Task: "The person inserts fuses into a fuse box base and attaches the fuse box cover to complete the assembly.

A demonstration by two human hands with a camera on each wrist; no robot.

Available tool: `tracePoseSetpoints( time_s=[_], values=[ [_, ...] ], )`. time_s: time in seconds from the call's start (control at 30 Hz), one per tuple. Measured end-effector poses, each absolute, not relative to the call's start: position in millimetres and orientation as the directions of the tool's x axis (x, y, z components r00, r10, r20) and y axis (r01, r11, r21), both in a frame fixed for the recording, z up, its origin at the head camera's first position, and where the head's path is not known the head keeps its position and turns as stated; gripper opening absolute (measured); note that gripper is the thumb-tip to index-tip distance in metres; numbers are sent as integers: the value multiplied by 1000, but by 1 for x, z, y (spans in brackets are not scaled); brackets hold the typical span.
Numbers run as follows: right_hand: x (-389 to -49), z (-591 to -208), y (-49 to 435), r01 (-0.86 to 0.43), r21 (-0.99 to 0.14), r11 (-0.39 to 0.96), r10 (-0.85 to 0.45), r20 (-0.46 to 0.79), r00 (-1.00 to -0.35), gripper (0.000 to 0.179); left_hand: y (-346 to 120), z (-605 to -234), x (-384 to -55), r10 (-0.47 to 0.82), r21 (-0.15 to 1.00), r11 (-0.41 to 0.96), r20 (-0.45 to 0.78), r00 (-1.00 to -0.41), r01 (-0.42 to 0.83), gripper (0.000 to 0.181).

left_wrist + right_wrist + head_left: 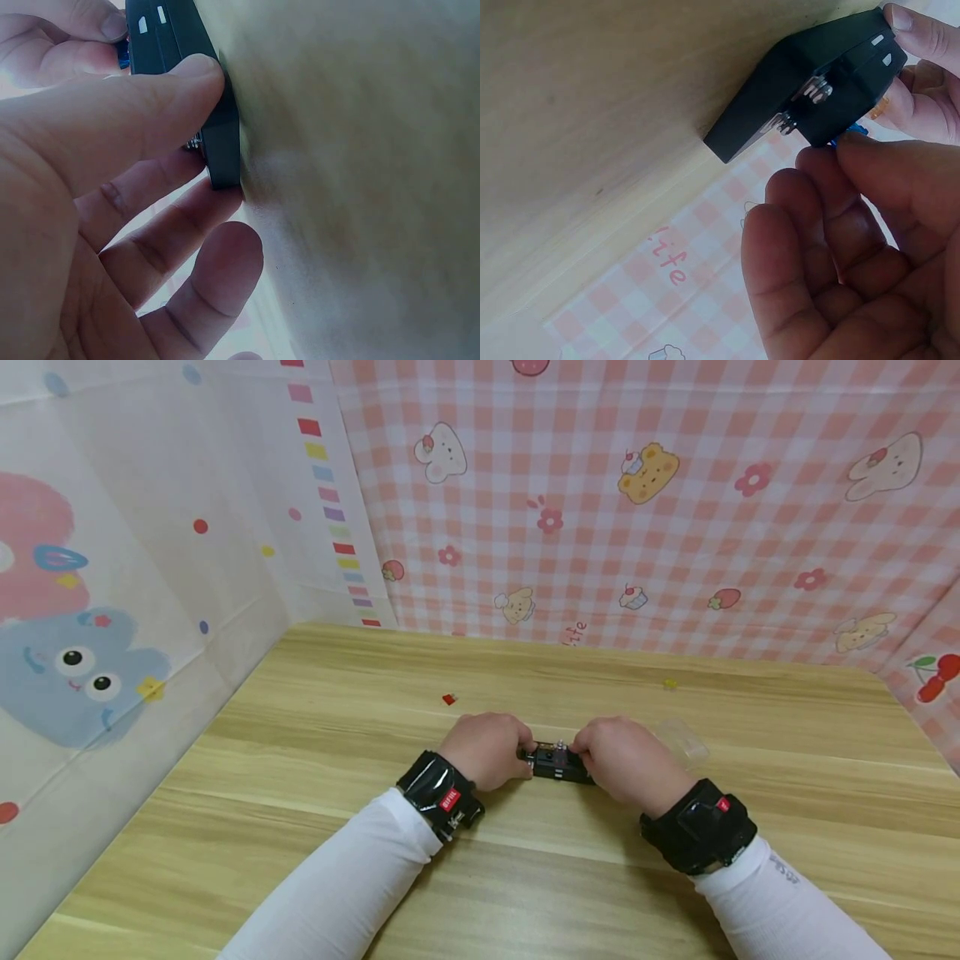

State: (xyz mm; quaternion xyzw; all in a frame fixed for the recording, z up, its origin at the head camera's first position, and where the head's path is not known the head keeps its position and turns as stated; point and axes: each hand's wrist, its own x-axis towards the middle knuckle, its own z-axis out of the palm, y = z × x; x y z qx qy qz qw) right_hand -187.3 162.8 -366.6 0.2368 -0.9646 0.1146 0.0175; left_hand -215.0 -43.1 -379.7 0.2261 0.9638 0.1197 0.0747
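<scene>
A black fuse block (557, 763) with metal terminals (815, 90) lies on the table between my hands. My left hand (487, 749) grips its left end, the thumb along the side wall and fingertips at the end in the left wrist view. At the other end, my right hand (630, 764) pinches a small blue blade fuse (853, 133) between thumb and index finger, against the block's top. The fingers mostly cover this fuse, so how far it is seated cannot be seen. An orange fuse (880, 108) shows on the block near the left hand.
A red blade fuse (449, 699) lies on the wooden table (300, 718) beyond my left hand. Behind my right hand are a clear plastic cover (682, 742) and, farther back, a small yellow fuse (670, 683). A checked cloth (585, 552) hangs along the back edge.
</scene>
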Motion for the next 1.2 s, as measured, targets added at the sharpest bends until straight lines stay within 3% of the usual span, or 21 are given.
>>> tracePoseSetpoints(
  time_s=[1.2],
  values=[
    [-191, -360, 168, -454, -221, 863, -454, 52, -889, 12, -45, -382, -215, 471, 239, 863, -63, -880, 445, 21]
  ],
)
